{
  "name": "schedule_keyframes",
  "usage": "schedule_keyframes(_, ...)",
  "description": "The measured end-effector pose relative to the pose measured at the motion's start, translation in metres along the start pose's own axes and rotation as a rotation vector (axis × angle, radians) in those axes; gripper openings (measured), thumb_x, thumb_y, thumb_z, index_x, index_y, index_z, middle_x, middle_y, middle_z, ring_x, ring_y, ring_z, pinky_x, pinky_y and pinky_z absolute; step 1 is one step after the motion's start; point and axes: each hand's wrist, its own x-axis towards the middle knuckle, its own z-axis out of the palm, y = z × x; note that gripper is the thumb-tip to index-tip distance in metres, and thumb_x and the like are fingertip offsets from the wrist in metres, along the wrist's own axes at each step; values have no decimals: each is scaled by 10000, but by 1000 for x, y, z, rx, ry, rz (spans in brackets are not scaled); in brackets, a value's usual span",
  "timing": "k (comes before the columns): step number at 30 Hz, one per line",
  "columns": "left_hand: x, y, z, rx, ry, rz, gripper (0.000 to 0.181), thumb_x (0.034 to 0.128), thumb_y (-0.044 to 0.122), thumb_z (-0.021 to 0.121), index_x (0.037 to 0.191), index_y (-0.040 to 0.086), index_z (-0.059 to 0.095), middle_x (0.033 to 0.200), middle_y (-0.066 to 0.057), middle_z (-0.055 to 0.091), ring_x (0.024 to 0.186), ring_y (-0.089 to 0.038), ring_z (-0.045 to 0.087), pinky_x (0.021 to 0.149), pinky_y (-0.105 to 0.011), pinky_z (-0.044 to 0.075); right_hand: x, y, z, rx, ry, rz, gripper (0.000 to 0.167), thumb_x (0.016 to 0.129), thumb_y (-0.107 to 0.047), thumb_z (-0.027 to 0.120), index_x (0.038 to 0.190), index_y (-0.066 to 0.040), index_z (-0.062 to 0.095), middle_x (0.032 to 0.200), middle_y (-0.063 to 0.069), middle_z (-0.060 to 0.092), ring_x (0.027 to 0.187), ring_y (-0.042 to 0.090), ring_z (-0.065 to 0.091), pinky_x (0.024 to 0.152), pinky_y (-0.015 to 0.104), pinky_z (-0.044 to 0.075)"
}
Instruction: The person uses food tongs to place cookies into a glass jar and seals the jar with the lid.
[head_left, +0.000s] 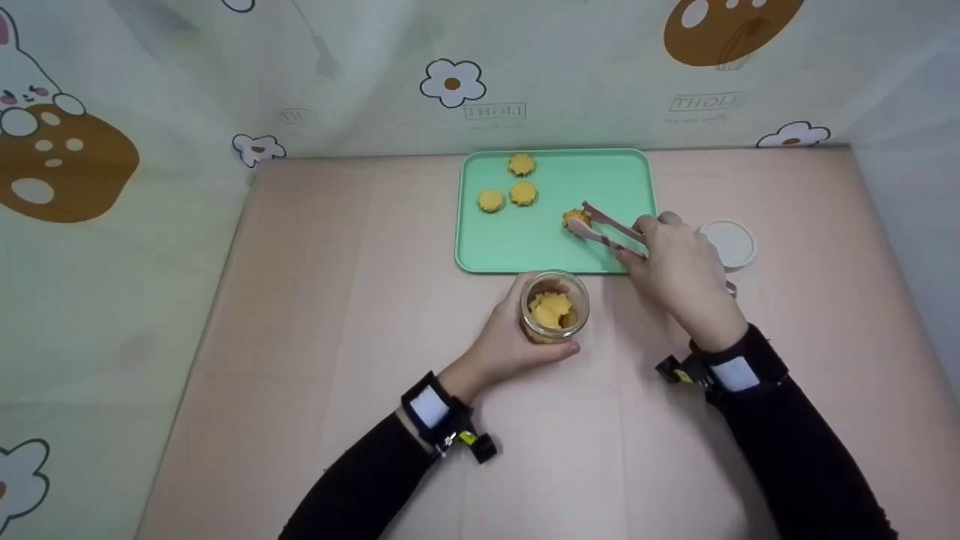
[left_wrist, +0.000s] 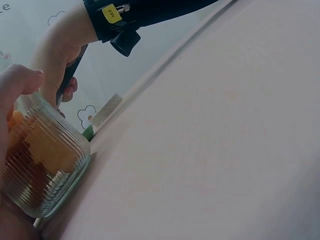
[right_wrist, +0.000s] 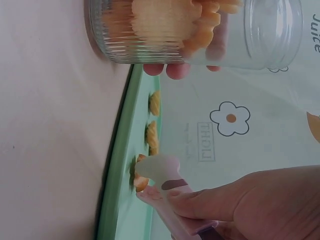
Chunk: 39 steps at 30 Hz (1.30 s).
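My left hand point(head_left: 510, 337) holds a ribbed glass jar point(head_left: 583, 289), its fingers and thumb curled round the sides. Several yellow scalloped cookies point(head_left: 550, 307) lie inside the jar. In my right hand point(head_left: 686, 270) is a pair of pale pink tongs point(head_left: 619, 227). The tong tips stand on either side of a cookie point(right_wrist: 142, 182) over the right part of the green tray point(head_left: 555, 259); whether they press on it I cannot tell. Three more cookies, one of them round-edged point(head_left: 490, 200), lie at the tray's left.
A round white lid point(head_left: 730, 244) lies right of the tray, partly behind my right hand. Just below it shows a small grey curved piece point(head_left: 731, 289). A printed curtain point(head_left: 360, 75) hangs along the back edge of the pale pink table point(head_left: 300, 300).
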Motion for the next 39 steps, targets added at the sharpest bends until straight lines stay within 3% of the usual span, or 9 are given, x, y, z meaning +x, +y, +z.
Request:
schedule_keyframes(12, -1, 1, 0, -16, -3, -18, 915, 791, 280, 999, 1532, 208, 468, 1450, 37, 622, 1368, -143, 577, 1204, -394, 452, -11, -2, -20, 43, 56, -25, 392, 1011, -265, 807, 1263, 17, 704, 1052, 228, 648, 784, 438, 667, 637, 591, 546)
schedule_keyframes(19, -1, 3, 0, -25, 2, -22, 922, 785, 273, 1001, 1535, 195, 470, 1465, 30, 617, 1381, -147, 572, 1212, -394, 449, -42, -14, -53, 97, 197, -123, 366, 968, -250, 863, 1228, -20, 744, 1048, 180, 700, 809, 371, 659, 666, 539, 524)
schedule_keyframes(26, -1, 4, 0, -22, -3, -30, 919, 786, 272, 1001, 1535, 189, 474, 1470, 34, 615, 1390, -140, 563, 1213, -388, 451, -91, -26, -87, 133, 314, -274, 380, 902, -206, 931, 1227, -71, 789, 1044, 57, 730, 656, 124, 541, 562, 193, 419)
schedule_keyframes(28, -1, 3, 0, -18, -2, -32, 922, 782, 270, 1002, 1535, 184, 477, 1471, 29, 614, 1391, -147, 563, 1216, -391, 447, -104, -28, -92, 132, 310, -304, 389, 885, -196, 943, 1228, -86, 794, 1040, 22, 723, 639, 78, 502, 540, 141, 381)
schedule_keyframes(32, -2, 2, 0, -15, 3, -41, 931, 778, 268, 1002, 1540, 180, 476, 1473, 33, 613, 1389, -149, 570, 1220, -390, 445, -119, -33, -94, 113, 253, -324, 397, 869, -202, 950, 1232, -145, 799, 978, -35, 671, 634, 48, 478, 514, 179, 384)
schedule_keyframes(39, -2, 2, 1, -13, 3, -28, 914, 784, 232, 1000, 1530, 199, 473, 1420, 41, 641, 1346, -147, 595, 1188, -387, 475, -117, -34, -85, 64, 104, -331, 345, 888, -276, 938, 1189, -191, 792, 1054, -49, 720, 675, 78, 547, 559, 318, 469)
